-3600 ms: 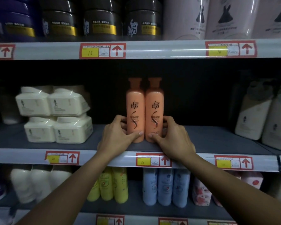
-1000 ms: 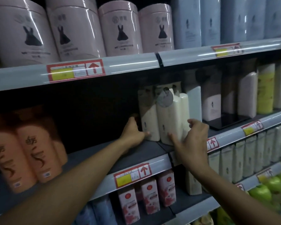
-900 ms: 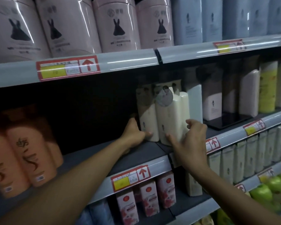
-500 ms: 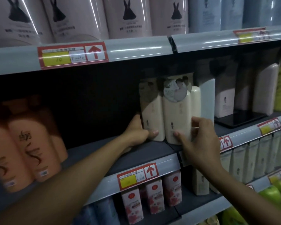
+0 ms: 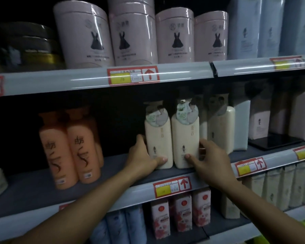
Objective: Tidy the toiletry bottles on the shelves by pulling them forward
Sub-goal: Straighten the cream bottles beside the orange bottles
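Two cream pump bottles stand upright side by side on the middle shelf (image 5: 42, 189), close to its front edge. My left hand (image 5: 142, 159) grips the left cream bottle (image 5: 158, 138) at its base, thumb across the front. My right hand (image 5: 207, 160) grips the right cream bottle (image 5: 185, 136) the same way, fingers reaching behind it. More cream bottles (image 5: 220, 131) stand further back to the right. Two orange bottles (image 5: 70, 148) stand at the shelf front to the left.
Pink cylindrical tubs (image 5: 134, 36) and pale blue packs (image 5: 253, 27) fill the shelf above. Pale pink and cream bottles (image 5: 259, 124) continue right on the middle shelf, by a black tray (image 5: 273, 140). Below are red-and-white cartons (image 5: 181, 210), blue bottles (image 5: 121, 228) and cream bottles (image 5: 289, 187).
After leaving the orange bottles, both hands took the two cream bottles at the back and have slid them forward toward the shelf's front edge.
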Tool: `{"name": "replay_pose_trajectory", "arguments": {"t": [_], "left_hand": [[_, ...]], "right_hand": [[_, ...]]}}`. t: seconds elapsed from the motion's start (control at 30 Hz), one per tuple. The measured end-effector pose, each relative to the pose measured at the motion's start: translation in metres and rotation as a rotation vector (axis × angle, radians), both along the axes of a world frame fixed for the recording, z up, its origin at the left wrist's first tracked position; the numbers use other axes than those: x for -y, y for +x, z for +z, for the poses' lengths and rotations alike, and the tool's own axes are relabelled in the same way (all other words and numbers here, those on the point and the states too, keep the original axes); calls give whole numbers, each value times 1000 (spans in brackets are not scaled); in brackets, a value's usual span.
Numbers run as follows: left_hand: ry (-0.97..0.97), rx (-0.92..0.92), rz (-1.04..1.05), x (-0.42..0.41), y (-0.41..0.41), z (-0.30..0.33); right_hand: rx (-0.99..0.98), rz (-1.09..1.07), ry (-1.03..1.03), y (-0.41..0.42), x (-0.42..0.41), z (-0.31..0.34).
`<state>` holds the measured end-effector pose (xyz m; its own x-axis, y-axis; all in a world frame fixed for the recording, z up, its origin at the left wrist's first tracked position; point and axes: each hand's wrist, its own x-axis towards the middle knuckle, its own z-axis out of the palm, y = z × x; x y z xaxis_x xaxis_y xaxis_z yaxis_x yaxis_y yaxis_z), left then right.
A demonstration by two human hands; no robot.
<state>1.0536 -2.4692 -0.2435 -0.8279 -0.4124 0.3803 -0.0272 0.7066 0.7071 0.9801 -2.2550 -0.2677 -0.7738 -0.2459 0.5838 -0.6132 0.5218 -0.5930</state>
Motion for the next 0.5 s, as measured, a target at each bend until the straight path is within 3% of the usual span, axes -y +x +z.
{"name": "replay_pose_trajectory", "arguments": {"t": [0.2,0.5], "left_hand": [[-57,-52,119,10,24,-5],[-83,-127,235,6,23,-12]], "right_hand": [[31,100,-9,11,16,6],[61,20,10,5,30,6]]}}
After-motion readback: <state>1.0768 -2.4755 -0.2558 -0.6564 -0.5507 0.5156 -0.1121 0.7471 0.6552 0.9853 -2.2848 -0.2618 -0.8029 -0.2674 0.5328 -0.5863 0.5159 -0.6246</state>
